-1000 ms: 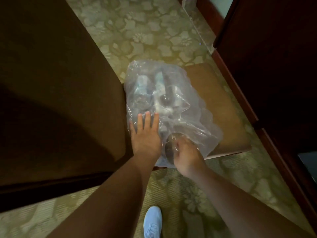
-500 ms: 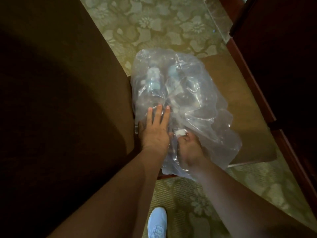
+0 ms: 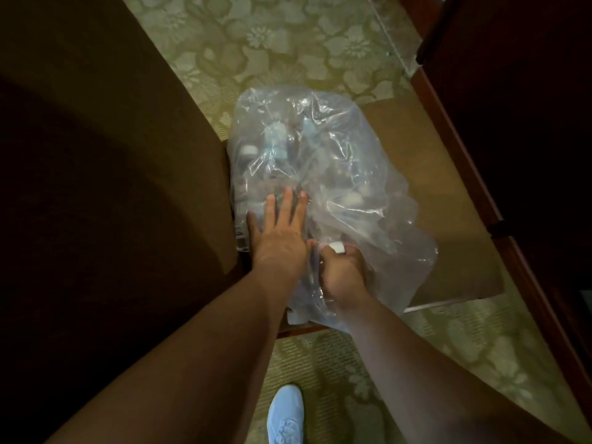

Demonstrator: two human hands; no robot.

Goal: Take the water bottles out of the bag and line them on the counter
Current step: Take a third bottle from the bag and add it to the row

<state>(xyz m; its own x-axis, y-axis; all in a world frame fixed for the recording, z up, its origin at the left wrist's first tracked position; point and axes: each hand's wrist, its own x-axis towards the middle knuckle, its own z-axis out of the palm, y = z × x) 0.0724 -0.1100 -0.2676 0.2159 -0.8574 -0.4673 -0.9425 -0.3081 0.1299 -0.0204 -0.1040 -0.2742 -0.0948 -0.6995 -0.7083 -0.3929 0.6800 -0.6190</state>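
Observation:
A clear plastic bag [image 3: 346, 174] lies on a low brown seat [image 3: 435, 187], with several water bottles showing dimly through it, one with a pale label [image 3: 275, 139]. My left hand [image 3: 278, 232] rests flat on the bag's near left side, fingers spread. At the bag's near end my right hand [image 3: 342, 270] is closed around a bottle's neck, and the white cap [image 3: 336, 247] sticks out above my fingers. The rest of that bottle is hidden by the hand and the plastic.
A large dark brown surface [image 3: 96, 187] fills the left. Dark wooden furniture [image 3: 512, 107] runs along the right. Green flowered carpet [image 3: 288, 43] lies beyond and below, and my white shoe [image 3: 285, 415] stands on it.
My right hand closed on a bottle near the bag's mouth and its white cap came into sight. The left hand stayed pressed on the bag. The camera leaned in closer.

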